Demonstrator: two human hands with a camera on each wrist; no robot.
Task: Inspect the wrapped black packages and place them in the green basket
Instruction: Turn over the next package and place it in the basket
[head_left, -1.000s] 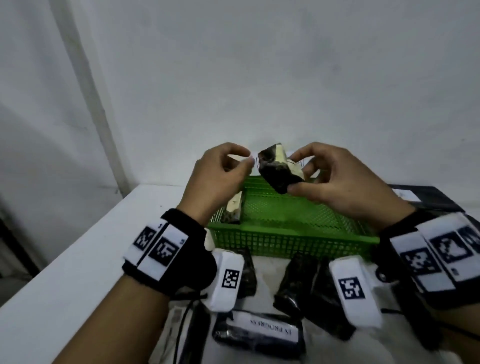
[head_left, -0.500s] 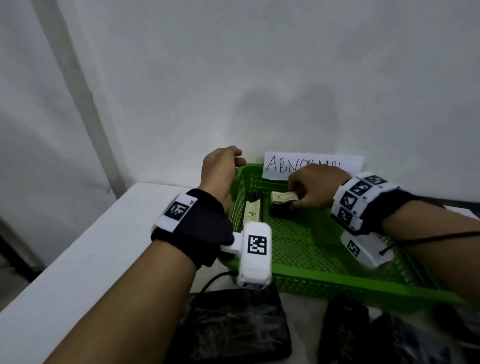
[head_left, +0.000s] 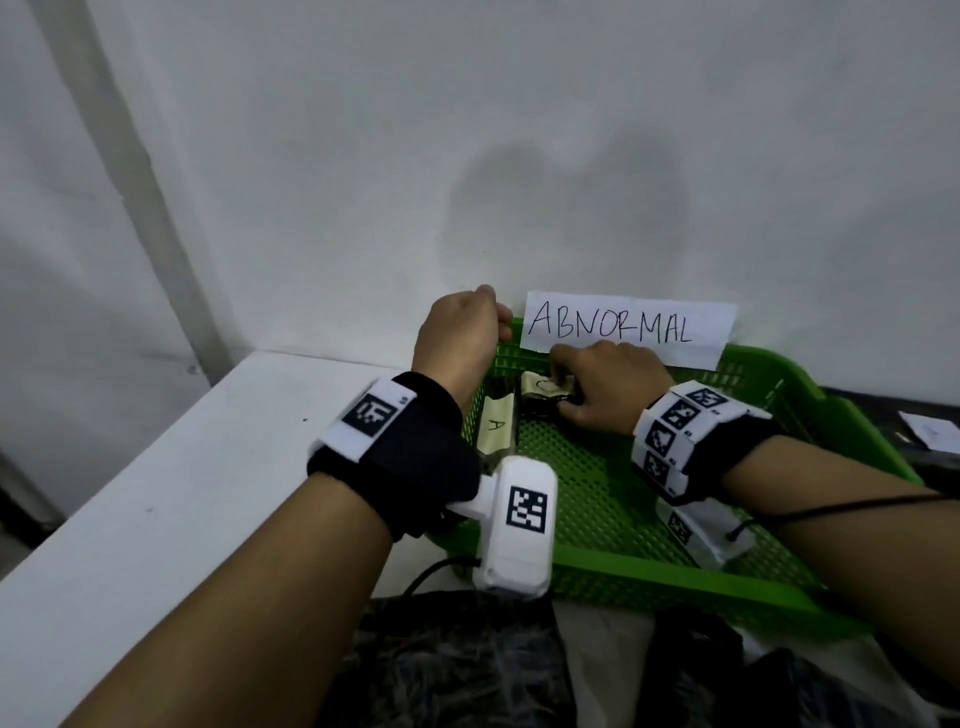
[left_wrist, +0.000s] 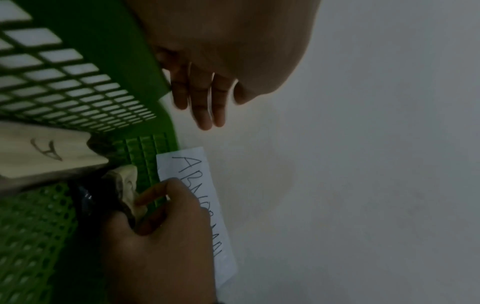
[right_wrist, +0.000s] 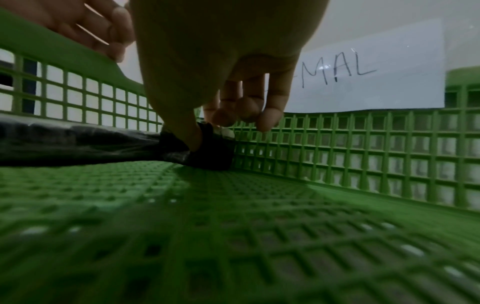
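The green basket (head_left: 675, 577) stands against the wall. My right hand (head_left: 563, 395) is down in its far left corner and pinches a small black package (head_left: 540, 402) with tan tape that touches the basket floor. In the right wrist view my thumb (right_wrist: 192, 135) presses the package's (right_wrist: 213, 152) near side. Beside it, along the left wall, lies a longer black package with a tan label marked A (head_left: 496, 426). My left hand (head_left: 462, 338) rests at the far left rim, fingers (left_wrist: 205, 111) hanging fairly straight outside it and holding nothing.
A paper sign reading ABNORMAL (head_left: 623, 330) hangs on the wall behind the basket. Several more black packages (head_left: 452, 660) lie on the white table (head_left: 182, 493) in front of the basket. A dark object with a white slip (head_left: 930, 431) sits to the right.
A second ago both hands held the small package up above the basket. My right hand has since lowered it into the far left corner, and my left hand let go and moved to the rim.
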